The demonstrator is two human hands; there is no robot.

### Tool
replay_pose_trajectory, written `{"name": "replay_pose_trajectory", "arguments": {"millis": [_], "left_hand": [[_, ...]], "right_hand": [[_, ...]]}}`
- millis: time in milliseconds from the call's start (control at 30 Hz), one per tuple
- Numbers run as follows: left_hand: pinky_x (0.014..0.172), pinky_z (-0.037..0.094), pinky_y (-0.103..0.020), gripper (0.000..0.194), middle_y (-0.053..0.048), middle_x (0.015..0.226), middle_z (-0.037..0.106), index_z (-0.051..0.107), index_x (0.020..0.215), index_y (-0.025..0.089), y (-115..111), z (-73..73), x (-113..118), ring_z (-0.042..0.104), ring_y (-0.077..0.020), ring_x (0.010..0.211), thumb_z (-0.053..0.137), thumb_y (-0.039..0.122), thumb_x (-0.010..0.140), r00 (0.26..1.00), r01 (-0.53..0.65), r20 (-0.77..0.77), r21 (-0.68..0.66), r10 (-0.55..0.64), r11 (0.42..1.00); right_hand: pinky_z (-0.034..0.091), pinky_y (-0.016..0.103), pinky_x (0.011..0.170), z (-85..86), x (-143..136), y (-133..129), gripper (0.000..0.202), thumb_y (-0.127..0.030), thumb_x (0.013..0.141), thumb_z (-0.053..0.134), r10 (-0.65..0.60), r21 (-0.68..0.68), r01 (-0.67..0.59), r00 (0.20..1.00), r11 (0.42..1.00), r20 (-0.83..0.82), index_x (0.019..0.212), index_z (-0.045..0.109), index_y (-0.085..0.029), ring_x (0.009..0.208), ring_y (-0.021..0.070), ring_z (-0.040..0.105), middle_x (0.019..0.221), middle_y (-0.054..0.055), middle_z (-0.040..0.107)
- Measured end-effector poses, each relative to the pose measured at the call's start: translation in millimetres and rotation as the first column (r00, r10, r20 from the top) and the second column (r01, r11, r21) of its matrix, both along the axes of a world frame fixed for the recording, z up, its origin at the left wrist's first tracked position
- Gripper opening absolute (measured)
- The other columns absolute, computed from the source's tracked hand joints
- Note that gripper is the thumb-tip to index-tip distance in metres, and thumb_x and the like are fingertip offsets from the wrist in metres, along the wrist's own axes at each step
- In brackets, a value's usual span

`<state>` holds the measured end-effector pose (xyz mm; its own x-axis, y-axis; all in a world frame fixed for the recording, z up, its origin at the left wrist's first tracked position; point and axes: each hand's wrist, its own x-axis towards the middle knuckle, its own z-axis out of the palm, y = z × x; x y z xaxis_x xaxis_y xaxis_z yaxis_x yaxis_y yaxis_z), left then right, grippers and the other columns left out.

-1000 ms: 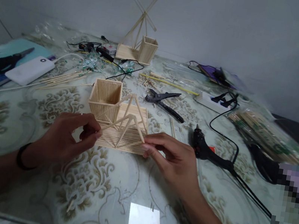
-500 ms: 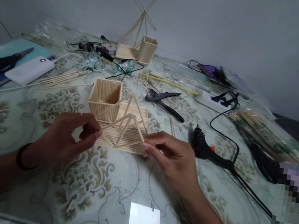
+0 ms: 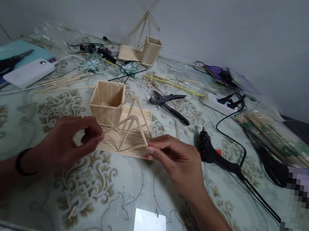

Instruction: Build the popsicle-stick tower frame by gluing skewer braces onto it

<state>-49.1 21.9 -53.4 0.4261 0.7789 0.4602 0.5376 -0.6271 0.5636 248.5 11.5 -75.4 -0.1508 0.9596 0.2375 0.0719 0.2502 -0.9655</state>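
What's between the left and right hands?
Head view: the peaked stick frame, pinched at either side by the left hand and right hand, with the slatted base below.

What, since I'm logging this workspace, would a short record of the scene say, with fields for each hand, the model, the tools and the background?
Left hand: pinching the left end of the front stick frame
Right hand: pinching that frame's right end
Model: slatted base, with an open-topped stick box at its far left
Tools: pliers beyond the right hand; glue gun to its right
Background: second stick model near the wall
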Motion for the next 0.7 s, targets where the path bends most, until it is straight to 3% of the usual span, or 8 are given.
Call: {"name": "replay_pose_trajectory", "arguments": {"millis": [133,233,367,567,700], "left_hand": [[0.055,0.046,-0.019,0.017,0.005,0.065,0.067,0.065,0.082,0.022,0.2,0.9,0.6,0.059,-0.0085,0.053,0.065,0.021,0.100,1.000,-0.011,-0.016,-0.001,0.011,1.000],[0.054,0.045,-0.019,0.018,0.006,0.063,0.066,0.064,0.081,0.021,0.1,1.8,1.1,0.058,-0.0077,0.051,0.065,0.021,0.099,1.000,-0.006,-0.010,0.005,0.006,1.000],[0.055,0.045,-0.018,0.018,0.007,0.063,0.064,0.064,0.081,0.022,0.0,2.2,1.1,0.057,-0.0070,0.052,0.064,0.019,0.099,1.000,-0.003,-0.012,0.002,0.003,1.000],[0.055,0.045,-0.018,0.018,0.006,0.065,0.066,0.064,0.083,0.021,0.5,0.4,1.3,0.058,-0.0074,0.053,0.065,0.019,0.100,1.000,0.006,-0.011,0.015,-0.006,1.000],[0.056,0.046,-0.018,0.017,0.006,0.064,0.065,0.063,0.083,0.022,-0.3,0.7,1.5,0.058,-0.0073,0.054,0.065,0.018,0.100,1.000,0.000,-0.011,0.013,0.000,1.000]], "right_hand": [[0.068,0.026,0.060,0.7,-0.4,0.4,0.011,-0.032,0.086,0.092,-0.002,-0.035,0.001,1.000,0.999,-0.024,0.093,0.089,-0.025,0.061,0.0145,0.075,0.079,0.002,0.080],[0.067,0.027,0.057,3.1,-1.3,1.2,0.016,-0.032,0.088,0.090,0.019,0.010,-0.019,1.000,1.000,0.021,0.104,0.090,-0.028,0.063,0.0147,0.072,0.079,0.002,0.077],[0.064,0.026,0.054,3.8,-1.2,2.4,0.007,-0.033,0.091,0.087,0.042,0.034,-0.044,0.998,0.998,0.046,0.092,0.089,-0.027,0.062,0.0146,0.070,0.080,0.002,0.074],[0.060,0.026,0.055,0.3,-0.3,2.3,0.004,-0.028,0.092,0.086,0.045,0.013,-0.046,0.997,0.999,0.067,0.091,0.086,-0.024,0.060,0.0135,0.071,0.076,0.000,0.073],[0.057,0.026,0.056,-1.4,0.2,0.2,0.003,-0.025,0.094,0.083,0.012,0.077,-0.021,0.993,0.997,0.114,0.092,0.085,-0.024,0.061,0.0136,0.071,0.076,0.000,0.075]]}}
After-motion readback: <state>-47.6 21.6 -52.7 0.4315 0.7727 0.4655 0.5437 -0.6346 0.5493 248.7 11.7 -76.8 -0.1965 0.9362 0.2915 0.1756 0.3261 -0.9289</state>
